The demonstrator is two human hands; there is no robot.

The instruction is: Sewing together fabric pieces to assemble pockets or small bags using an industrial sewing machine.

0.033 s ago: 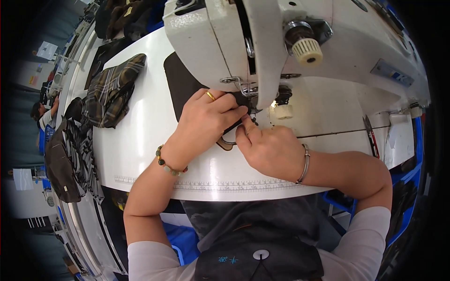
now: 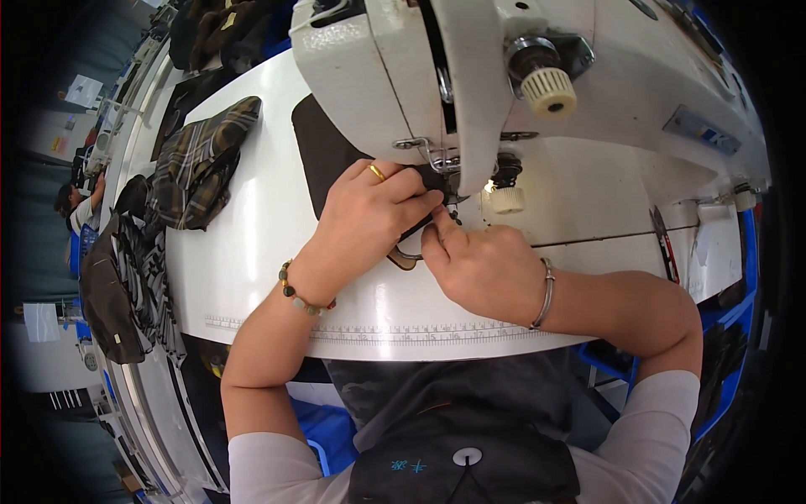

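Observation:
A dark brown fabric piece (image 2: 323,155) lies on the white table under the head of a white sewing machine (image 2: 378,84). My left hand (image 2: 374,210) rests on this fabric, its fingers bent and closed on the cloth just before the presser foot. Close against it, my right hand (image 2: 483,265) pinches the near edge of the fabric, fingertips almost touching those of the left. Below my fingers a small tan-edged corner (image 2: 403,262) of the work sticks out. The fingers largely hide the needle area and the cloth's edge there.
Plaid fabric (image 2: 206,164) lies at the table's left, with more dark pieces (image 2: 117,286) beyond its edge. A printed ruler (image 2: 403,334) runs along the front. Red-and-black snips (image 2: 666,244) lie at the right. Another person (image 2: 80,206) sits far left.

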